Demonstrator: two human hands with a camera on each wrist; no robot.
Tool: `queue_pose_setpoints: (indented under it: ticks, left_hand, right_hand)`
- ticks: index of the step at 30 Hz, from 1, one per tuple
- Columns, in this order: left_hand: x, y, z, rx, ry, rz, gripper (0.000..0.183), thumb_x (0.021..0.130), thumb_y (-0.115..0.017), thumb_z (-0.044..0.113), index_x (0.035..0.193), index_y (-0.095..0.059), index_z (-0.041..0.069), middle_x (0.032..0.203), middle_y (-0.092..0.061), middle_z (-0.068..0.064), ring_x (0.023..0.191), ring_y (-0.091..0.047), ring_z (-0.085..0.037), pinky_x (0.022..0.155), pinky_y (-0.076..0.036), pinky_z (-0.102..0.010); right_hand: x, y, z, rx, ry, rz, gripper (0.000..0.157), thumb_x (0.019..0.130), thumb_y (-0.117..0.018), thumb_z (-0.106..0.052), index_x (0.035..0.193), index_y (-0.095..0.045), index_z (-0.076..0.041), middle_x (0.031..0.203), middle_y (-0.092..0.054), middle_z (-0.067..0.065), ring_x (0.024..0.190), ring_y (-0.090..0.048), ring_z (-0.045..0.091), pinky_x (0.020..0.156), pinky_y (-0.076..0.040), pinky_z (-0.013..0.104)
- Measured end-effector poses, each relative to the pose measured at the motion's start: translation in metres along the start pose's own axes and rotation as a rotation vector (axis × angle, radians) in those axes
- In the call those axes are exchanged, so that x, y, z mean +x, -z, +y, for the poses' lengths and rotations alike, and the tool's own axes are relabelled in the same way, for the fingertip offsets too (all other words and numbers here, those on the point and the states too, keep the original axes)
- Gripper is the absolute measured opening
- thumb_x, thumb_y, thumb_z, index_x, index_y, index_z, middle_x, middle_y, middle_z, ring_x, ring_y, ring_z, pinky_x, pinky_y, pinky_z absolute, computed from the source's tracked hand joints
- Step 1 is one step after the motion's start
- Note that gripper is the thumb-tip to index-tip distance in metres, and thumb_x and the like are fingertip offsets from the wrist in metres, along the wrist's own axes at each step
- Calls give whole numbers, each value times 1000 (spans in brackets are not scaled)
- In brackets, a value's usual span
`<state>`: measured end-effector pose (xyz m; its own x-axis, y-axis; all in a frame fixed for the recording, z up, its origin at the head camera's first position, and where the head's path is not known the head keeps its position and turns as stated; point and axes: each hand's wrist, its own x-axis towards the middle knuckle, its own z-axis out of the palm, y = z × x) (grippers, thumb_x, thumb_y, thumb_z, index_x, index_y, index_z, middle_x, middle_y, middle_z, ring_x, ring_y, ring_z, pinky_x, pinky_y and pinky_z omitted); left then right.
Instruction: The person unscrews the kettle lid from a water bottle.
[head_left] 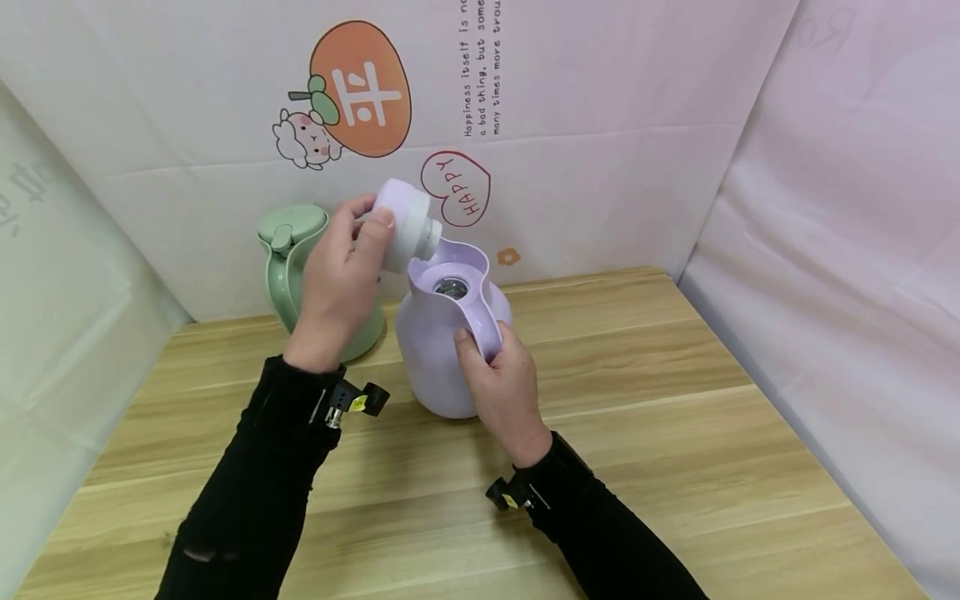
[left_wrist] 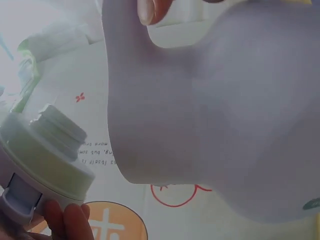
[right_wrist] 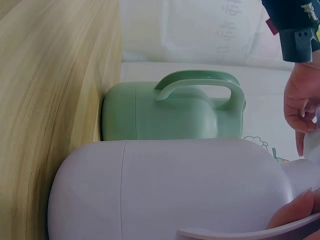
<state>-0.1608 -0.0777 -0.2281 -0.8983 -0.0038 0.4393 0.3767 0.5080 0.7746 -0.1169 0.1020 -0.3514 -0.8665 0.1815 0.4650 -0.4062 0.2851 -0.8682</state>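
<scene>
A lilac thermos jug (head_left: 442,358) stands on the wooden table, its round mouth uncovered and facing up. My right hand (head_left: 506,387) grips its handle, thumb along the near side. Just above and left of the spout, my left hand (head_left: 341,275) holds the jug's stopper lid (head_left: 405,221), lilac on top with a pale threaded plug. The plug is tilted toward the jug's opening, apart from it. In the left wrist view the lid (left_wrist: 50,155) shows a lilac push tab, with fingertips (left_wrist: 75,222) curled beneath it.
Behind my left hand stands a green thermos jug (head_left: 281,275) with its lid on, partly hidden by that hand. A printed cloth (head_left: 585,167) hangs behind the table (head_left: 637,400), and white cloths hang at both sides.
</scene>
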Motion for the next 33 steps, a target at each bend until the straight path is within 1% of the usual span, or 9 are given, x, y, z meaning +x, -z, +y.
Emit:
queue_pose_setpoints:
  ticks: [3,6,9,11,13,17,22,28,33]
  left_hand:
    - [-6,2,-3,-119,29,25,64,104,-34,62,147,-51,17,117,-63,-8,94,-60,-24,78,-53,-37]
    - [-11,1,-8,-246,37,55,54,107,-31,56,133,-54,14,106,-59,-6,87,-57,-24,73,-52,-35]
    - [-14,-1,-14,-402,35,76,44,108,-30,47,121,-57,15,101,-59,-6,83,-55,-23,68,-51,-34]
    - [-17,-3,-17,-518,50,84,42,108,-30,45,118,-59,17,101,-60,-5,82,-55,-21,66,-49,-32]
    - [-21,-5,-20,-627,81,97,44,108,-29,47,119,-61,19,100,-61,-4,78,-53,-19,64,-48,-30]
    - [-32,-10,-25,-821,173,146,50,108,-28,53,117,-65,20,94,-63,0,69,-51,-16,64,-48,-26]
    - [-44,-17,-34,-992,243,201,57,108,-26,57,117,-66,18,91,-66,3,65,-50,-14,64,-47,-26]
    - [-54,-21,-45,-1183,293,213,63,108,-23,59,126,-64,15,97,-70,1,65,-52,-14,65,-49,-25]
    - [-57,-24,-53,-1243,365,225,66,108,-18,59,122,-66,15,90,-70,1,62,-53,-13,60,-50,-24]
  right_hand:
    - [-1,0,0,6,1,-6,28,98,-69,-28,83,-59,-6,69,-46,2,65,-49,18,54,-37,32]
    - [-1,-1,0,11,6,-12,28,99,-69,-27,84,-60,-6,70,-48,3,65,-50,18,54,-38,32]
    - [-1,-1,1,12,10,-14,28,99,-69,-27,84,-60,-5,70,-48,3,65,-50,18,55,-38,32]
    - [-1,-2,1,11,10,-14,28,99,-69,-27,84,-60,-5,70,-47,3,65,-50,18,54,-38,32]
    - [0,-2,2,9,12,-14,28,99,-69,-27,84,-60,-5,70,-47,2,65,-50,18,54,-38,32]
    - [0,-3,2,0,18,-9,29,99,-68,-28,83,-58,-6,69,-44,1,63,-48,17,53,-36,31]
    - [1,-4,1,-3,27,7,30,99,-69,-28,81,-57,-7,67,-41,0,61,-45,17,52,-35,31]
    - [2,-3,2,-18,33,41,30,98,-69,-28,81,-58,-6,67,-43,1,62,-46,17,53,-36,31]
    - [4,-4,4,-23,32,58,29,98,-70,-28,84,-60,-4,71,-47,4,66,-49,19,56,-38,33]
